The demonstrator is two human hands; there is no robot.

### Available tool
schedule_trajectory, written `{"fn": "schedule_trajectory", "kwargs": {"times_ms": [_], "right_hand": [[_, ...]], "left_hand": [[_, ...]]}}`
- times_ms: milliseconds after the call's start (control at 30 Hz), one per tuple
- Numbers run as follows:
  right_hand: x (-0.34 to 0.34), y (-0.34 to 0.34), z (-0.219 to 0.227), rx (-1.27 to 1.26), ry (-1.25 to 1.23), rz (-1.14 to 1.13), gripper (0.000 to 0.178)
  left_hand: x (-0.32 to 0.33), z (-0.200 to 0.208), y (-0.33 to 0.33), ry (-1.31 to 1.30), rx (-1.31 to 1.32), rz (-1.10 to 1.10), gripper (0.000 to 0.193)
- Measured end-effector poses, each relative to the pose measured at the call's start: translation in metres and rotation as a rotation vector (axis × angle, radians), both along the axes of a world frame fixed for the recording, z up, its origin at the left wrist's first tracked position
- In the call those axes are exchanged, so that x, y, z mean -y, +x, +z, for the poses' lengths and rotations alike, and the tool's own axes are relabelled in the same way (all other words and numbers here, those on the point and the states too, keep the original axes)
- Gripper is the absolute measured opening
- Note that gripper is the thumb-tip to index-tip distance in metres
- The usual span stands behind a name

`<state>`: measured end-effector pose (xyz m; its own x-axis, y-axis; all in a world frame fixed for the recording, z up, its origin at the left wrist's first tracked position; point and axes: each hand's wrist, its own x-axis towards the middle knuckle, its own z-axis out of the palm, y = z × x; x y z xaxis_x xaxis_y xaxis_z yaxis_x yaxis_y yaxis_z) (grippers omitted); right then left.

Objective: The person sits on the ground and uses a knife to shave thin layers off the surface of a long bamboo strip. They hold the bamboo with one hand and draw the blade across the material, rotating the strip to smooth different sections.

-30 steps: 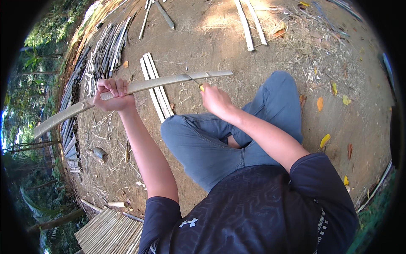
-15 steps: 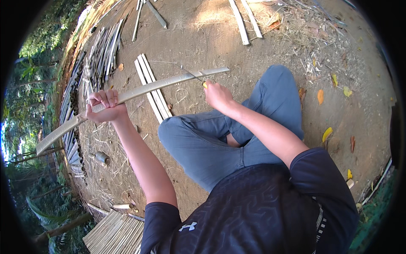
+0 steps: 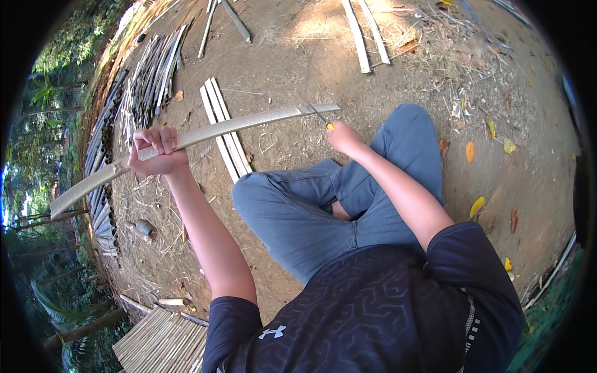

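A long, pale bamboo strip [image 3: 211, 131] runs across in front of me from lower left to upper right. My left hand [image 3: 155, 149] grips it toward its left part, fingers curled over the top and thumb below. My right hand [image 3: 346, 139] is closed around the yellow handle of a knife [image 3: 319, 114]; most of the handle is inside the fist. Its thin dark blade crosses the strip close to the far right end.
Three pale split strips [image 3: 225, 130] lie on the dirt beyond my left knee. Stacked bamboo lengths [image 3: 149, 68] line the left side. Two more strips [image 3: 356, 37] lie farther ahead. A short bamboo piece [image 3: 145, 229] and a slatted bamboo panel [image 3: 163, 342] are at lower left.
My right hand and the knife have moved right along the strip, toward its end. The left hand keeps its grip, nearly still.
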<state>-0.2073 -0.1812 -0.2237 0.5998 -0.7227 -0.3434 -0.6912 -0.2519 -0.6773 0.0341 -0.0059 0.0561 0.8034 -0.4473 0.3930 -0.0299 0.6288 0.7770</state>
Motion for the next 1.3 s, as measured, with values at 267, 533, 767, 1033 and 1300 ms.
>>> {"fn": "schedule_trajectory", "kwargs": {"times_ms": [267,533,767,1033,1300], "right_hand": [[0.029,-0.019,-0.046,0.202,0.529,-0.227,0.024],[0.044,-0.049,0.026,0.382,0.797,-0.319,0.02],[0.113,-0.095,0.096,0.344,0.523,-0.217,0.023],[0.134,-0.146,0.075,0.699,0.643,-0.442,0.022],[0.131,-0.139,0.071,0.714,0.611,-0.454,0.023]], "left_hand": [[0.003,0.004,0.001,-0.027,0.054,-0.091,0.035],[0.048,0.027,-0.024,-0.065,0.062,-0.192,0.032],[0.097,0.047,-0.032,-0.1,0.151,-0.309,0.021],[0.134,-0.006,-0.053,0.374,0.336,0.513,0.031],[0.108,-0.034,-0.046,-0.009,-0.155,0.257,0.035]]}}
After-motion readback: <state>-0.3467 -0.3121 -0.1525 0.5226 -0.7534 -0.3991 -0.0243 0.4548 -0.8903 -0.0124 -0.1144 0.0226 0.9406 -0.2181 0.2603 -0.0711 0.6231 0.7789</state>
